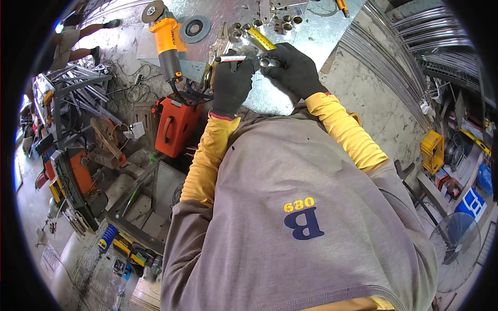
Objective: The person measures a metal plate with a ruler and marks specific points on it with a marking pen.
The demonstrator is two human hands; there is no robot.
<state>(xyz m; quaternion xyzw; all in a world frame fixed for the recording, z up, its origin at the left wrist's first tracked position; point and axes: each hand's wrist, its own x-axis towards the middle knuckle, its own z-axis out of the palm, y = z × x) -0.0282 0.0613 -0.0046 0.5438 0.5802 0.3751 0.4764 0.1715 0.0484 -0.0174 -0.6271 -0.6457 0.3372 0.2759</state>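
My left hand (233, 83), in a black glove, is closed around a white marker (231, 59) that lies crosswise over the fingers. My right hand (294, 71), gloved the same way, curls its fingers around a short shiny metal tube (265, 62). A yellow tape measure blade (260, 39) with dark markings runs from those fingers toward the far side of the metal table (267, 98). Several short tube pieces (237, 34) and flat metal plates (265, 10) lie beyond the hands. Pliers-like tools (220, 44) sit beside my left hand.
A yellow angle grinder (167, 44) and a flap disc (195, 29) rest on the table's left. Below stands an orange box-shaped machine (174, 127) with cables. Long metal tubes (381, 62) lie right. A fan (456, 249) stands lower right; another person's legs (78, 44) show upper left.
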